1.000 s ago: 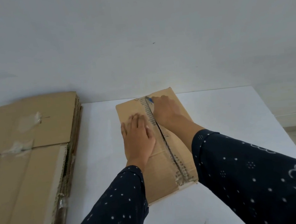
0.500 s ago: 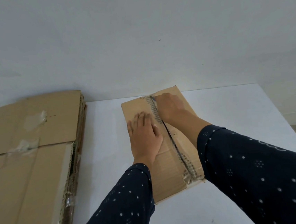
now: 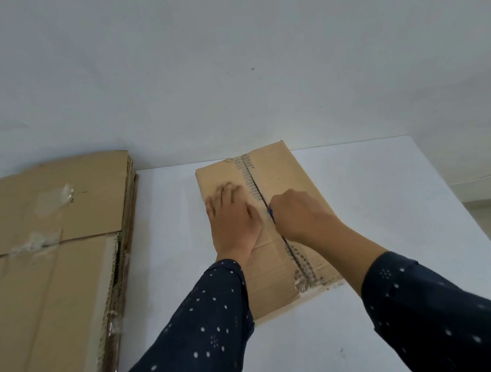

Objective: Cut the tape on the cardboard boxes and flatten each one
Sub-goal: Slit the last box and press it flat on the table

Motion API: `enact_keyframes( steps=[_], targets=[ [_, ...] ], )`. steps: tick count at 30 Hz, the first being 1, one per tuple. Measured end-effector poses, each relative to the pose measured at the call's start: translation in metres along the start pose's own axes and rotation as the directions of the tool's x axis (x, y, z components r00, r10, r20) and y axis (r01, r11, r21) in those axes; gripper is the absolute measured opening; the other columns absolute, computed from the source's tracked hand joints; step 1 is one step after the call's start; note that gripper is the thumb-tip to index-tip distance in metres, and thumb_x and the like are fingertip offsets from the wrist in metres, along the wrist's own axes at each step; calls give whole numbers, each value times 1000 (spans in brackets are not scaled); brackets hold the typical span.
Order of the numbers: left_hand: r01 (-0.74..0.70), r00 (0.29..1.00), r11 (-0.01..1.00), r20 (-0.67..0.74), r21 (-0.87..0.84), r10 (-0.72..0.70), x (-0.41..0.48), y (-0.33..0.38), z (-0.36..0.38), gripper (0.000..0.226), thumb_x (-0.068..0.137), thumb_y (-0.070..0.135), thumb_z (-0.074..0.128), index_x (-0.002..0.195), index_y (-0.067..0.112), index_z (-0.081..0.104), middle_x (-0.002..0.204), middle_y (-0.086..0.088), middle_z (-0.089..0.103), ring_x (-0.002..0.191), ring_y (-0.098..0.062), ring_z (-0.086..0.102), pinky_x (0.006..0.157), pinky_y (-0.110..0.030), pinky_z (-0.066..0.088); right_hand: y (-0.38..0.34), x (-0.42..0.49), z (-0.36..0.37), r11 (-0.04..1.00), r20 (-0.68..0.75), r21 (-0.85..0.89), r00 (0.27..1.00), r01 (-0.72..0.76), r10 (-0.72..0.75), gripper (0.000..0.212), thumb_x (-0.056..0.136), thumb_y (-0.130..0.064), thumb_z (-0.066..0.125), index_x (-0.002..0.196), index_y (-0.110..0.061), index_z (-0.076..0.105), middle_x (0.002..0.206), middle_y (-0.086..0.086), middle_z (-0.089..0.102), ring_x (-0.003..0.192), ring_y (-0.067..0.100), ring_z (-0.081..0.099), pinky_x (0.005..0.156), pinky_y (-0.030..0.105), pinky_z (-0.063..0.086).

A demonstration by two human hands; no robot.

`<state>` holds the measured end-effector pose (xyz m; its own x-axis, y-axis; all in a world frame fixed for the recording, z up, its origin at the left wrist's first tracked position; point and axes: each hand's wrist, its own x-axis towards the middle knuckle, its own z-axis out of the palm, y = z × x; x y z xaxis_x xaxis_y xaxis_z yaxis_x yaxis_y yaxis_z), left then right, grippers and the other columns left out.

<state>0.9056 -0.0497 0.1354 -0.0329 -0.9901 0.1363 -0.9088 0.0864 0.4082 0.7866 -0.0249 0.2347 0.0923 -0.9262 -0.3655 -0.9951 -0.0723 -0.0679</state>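
Note:
A closed cardboard box (image 3: pixel 282 176) lies on the white table (image 3: pixel 389 202), its long middle seam covered by a strip of printed tape (image 3: pixel 248 179). My left hand (image 3: pixel 232 217) presses flat on the box's left flap, fingers straight. My right hand (image 3: pixel 298 213) grips a small blue-handled cutter (image 3: pixel 270 212), its tip on the tape seam about midway along the box. Most of the cutter is hidden inside the fist. Crumpled tape sticks out at the box's near end (image 3: pixel 303 283).
A stack of flattened cardboard boxes (image 3: pixel 51 264) with tape remnants lies along the table's left side. A plain wall rises behind the table. The table's right edge runs down at the right, with floor beyond it.
My right hand has drawn the cutter along the seam from the box's far end toward me, to about the middle. The left hand stays pressed on the left flap.

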Motion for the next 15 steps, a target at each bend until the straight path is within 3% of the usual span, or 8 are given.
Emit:
enact_keyframes(
  steps=[3, 5, 8, 15],
  targets=[
    [-27, 1000, 1000, 15, -5, 27, -11, 4, -9, 33, 92, 22, 44, 122, 16, 57, 137, -1, 52, 134, -22, 37, 116, -36, 27, 1, -2, 3, 1000, -18, 16, 1000, -18, 19, 12, 93, -1, 49, 95, -8, 59, 71, 4, 44, 56, 17, 41, 49, 26, 33],
    [-37, 998, 998, 59, 48, 34, -28, 10, -11, 41, 97, 27, 39, 135, 20, 51, 148, 1, 45, 142, -22, 31, 120, -38, 21, 2, -3, 4, 1000, -23, 17, 1000, -16, 17, 17, 94, -2, 48, 105, -6, 62, 74, 4, 46, 57, 17, 43, 50, 26, 33],
    [-18, 993, 993, 120, 114, 4, -60, 14, -7, 55, 105, 36, 23, 158, 26, 23, 167, 3, 16, 155, -25, 6, 124, -48, 3, 6, -9, 4, 1000, -21, 30, 1000, 1, 0, 31, 93, -2, 47, 120, -8, 61, 85, 6, 52, 65, 22, 48, 56, 29, 38],
    [21, 991, 992, 127, 121, -36, -66, 15, -5, 55, 104, 34, 23, 159, 29, 20, 168, 7, 13, 155, -22, 1, 123, -54, 4, 21, -89, 19, 998, 99, 20, 993, 55, -57, 22, 94, -5, 47, 112, -8, 59, 96, 10, 57, 73, 25, 49, 64, 32, 43]
  ],
)
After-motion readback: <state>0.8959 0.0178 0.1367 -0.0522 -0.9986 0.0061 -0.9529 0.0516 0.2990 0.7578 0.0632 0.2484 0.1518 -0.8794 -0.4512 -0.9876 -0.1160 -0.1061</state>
